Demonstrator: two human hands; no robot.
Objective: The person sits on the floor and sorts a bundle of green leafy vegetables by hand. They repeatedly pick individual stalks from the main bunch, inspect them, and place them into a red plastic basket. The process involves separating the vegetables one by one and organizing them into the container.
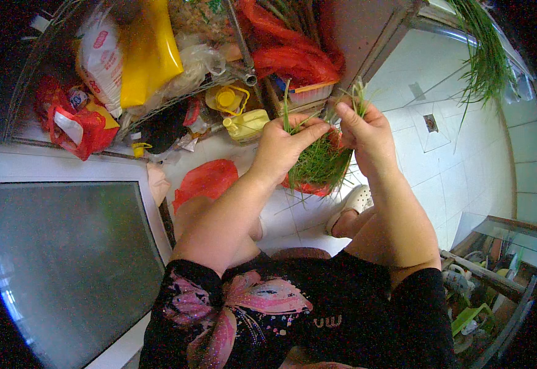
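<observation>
My left hand (291,140) pinches thin green stalks between thumb and forefinger, their pale ends pointing up. Close by on the right, my right hand (365,127) is closed on a small bunch of green stalks (359,104) with whitish ends. Beneath both hands lies a heap of long grass-like green leaves (317,161) in a red plastic bag (317,188) above the tiled floor. The palms and several fingers are partly hidden.
A red plastic bag (208,180) lies on the floor at left. Beyond it stand a yellow jug (248,124) and a wire rack with bags. More long green leaves (485,55) hang at upper right. A floor drain (430,123) is at right; a glass-sided container (485,272) stands lower right.
</observation>
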